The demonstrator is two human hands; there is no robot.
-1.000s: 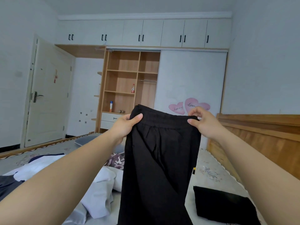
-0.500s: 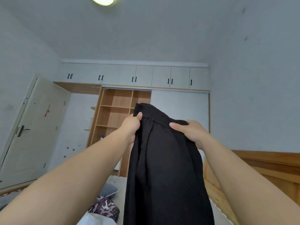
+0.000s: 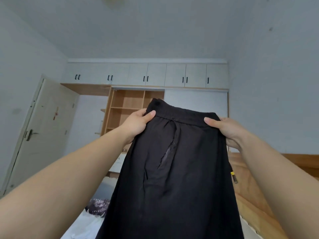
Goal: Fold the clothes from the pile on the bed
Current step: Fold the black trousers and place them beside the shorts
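Observation:
A pair of black trousers (image 3: 179,178) hangs in the air in front of me, waistband up, with a drawstring and an open pocket slit facing me. My left hand (image 3: 138,124) pinches the left end of the waistband. At the right end my right hand (image 3: 226,129) grips the band, thumb on the front. The legs drop out of view below the frame. On the bed at the lower left a patterned dark garment (image 3: 98,205) and some white cloth (image 3: 84,228) of the pile show past the trousers.
A wooden headboard (image 3: 250,197) runs along the right. Ahead stands a wardrobe with open shelves (image 3: 127,107) and a white sliding door (image 3: 195,102). A white room door (image 3: 39,128) is at the left.
The view tilted up toward the ceiling, then eased down a little. My hands have moved apart along the waistband, spreading it flat so the drawstring and pocket now show.

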